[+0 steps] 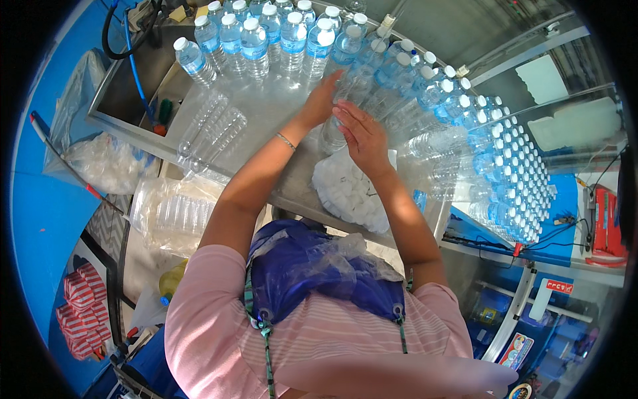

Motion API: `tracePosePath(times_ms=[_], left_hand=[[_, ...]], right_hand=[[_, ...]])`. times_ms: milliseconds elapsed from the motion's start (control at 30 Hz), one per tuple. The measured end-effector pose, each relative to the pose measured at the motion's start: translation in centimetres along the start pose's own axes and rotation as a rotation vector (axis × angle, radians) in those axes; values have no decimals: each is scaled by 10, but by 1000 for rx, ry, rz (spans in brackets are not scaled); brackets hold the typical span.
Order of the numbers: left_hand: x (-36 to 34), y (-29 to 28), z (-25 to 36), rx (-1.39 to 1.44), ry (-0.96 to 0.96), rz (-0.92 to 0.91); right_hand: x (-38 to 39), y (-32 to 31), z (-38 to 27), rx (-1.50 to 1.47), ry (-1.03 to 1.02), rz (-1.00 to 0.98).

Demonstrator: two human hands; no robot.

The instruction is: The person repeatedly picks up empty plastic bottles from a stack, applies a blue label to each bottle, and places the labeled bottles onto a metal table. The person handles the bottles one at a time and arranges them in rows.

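Both my arms reach forward over a metal worktop (282, 100). My left hand (323, 100) has its fingers stretched out beside clear plastic bottles (355, 90) in the middle. Close to it, my right hand (362, 136) has its fingers extended toward the left hand. Beneath and between the hands stands a clear bottle (331, 138), partly hidden by them; I cannot tell whether either hand touches it. Nearer me, a clear bag of white caps (345, 189) lies by my right forearm. Capped water bottles (292, 41) with blue labels stand in rows at the back.
Empty clear bottles (212, 130) lie at the left of the worktop, beside a metal sink (133, 86). Many capped bottles (512, 166) are packed together at the right. Plastic-wrapped bottles (179, 213) sit lower left. A glass panel (458, 26) stands behind.
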State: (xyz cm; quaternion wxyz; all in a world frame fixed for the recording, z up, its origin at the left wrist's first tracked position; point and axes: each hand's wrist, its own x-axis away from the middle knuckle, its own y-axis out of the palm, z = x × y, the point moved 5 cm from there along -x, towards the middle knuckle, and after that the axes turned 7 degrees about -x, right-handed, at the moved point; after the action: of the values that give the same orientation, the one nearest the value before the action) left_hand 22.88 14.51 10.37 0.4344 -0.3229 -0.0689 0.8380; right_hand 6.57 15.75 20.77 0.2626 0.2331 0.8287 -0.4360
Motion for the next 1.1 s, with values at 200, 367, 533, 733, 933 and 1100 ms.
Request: tracePosePath(times_ms=[200,367,533,733,933,1100], left_hand=[[54,-44,37,-87,-26,-451],[83,-20,65,-109,-178,-178],[67,-45,31,-226,-304,91],[8,-85,-19,-293,-374,160],[-9,-89,-36,-350,-148,275],[33,-103,-52,-95,-335,381]], right_hand=[[-12,-30,40,100,95,342],[-49,-4,89,136,458,145],[-56,-18,90,44,476,212],[-55,-16,88,0,532,125],[-44,-8,113,-273,671,180],[15,51,154,-1431,1227,210]])
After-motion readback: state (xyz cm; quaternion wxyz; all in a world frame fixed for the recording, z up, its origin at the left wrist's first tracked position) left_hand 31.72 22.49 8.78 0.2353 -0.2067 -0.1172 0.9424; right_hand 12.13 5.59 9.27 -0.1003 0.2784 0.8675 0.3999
